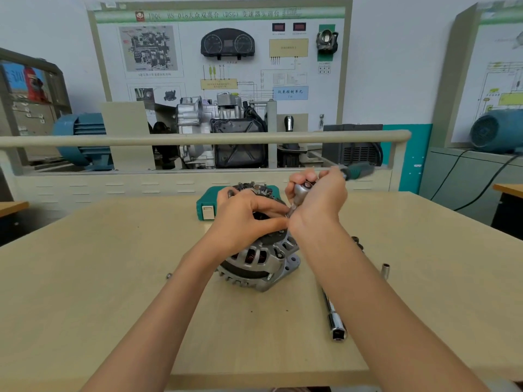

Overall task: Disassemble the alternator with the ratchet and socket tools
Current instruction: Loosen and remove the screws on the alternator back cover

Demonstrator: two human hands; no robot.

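The alternator (259, 264) sits on the table (99, 292), near the middle; the left hand (243, 219) rests on top of it; the right hand (317, 199) is just right of the left hand and holds the ratchet (304, 190) above the alternator; the ratchet's handle sticks out to the right; the tool case (208, 206) lies behind the alternator; an extension bar (334, 315) lies on the table to the right of the alternator; a small socket (385, 270) stands further right; a small bolt (169, 276) lies to the left; the training stand (220, 131) is behind the table.
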